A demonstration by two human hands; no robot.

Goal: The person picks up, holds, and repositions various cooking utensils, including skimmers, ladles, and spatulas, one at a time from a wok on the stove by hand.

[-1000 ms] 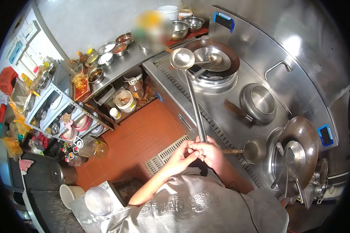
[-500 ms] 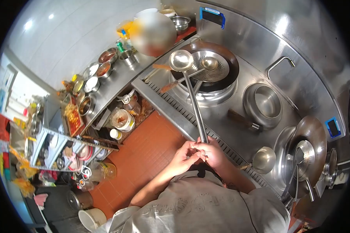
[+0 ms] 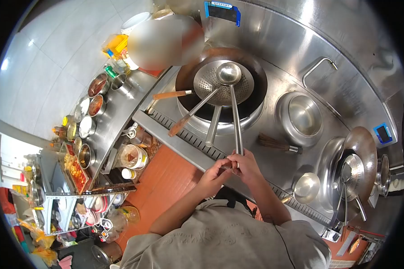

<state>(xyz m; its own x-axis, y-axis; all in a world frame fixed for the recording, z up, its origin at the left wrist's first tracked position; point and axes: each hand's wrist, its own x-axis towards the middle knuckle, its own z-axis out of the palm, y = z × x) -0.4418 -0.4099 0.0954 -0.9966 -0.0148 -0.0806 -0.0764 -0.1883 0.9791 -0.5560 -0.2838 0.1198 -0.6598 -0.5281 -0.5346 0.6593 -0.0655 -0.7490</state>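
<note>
My right hand (image 3: 247, 166) is closed around the lower end of a long-handled metal ladle (image 3: 237, 121). My left hand (image 3: 215, 176) presses against it, its fingers closed at the handle's end and partly hidden. The ladle's round bowl hangs over a perforated strainer (image 3: 203, 80), which lies across a dark wok (image 3: 258, 85) on the stove. A second utensil with a wooden grip (image 3: 179, 127) reaches into the strainer; its head is covered by the ladle's bowl. The strainer's own metal handle (image 3: 213, 127) points toward me.
On the stove to the right are a metal pot (image 3: 305, 116), a bamboo brush (image 3: 278, 143), another ladle (image 3: 306, 188) and a second wok (image 3: 361, 148) holding a strainer. Seasoning bowls (image 3: 97, 105) line the left counter. A slotted drain (image 3: 202, 145) runs along the stove's front.
The ladle's bowl has moved right relative to the wok, from its left rim to above the strainer, covering the second utensil's head. The view has shifted, and both hands remain at the handle.
</note>
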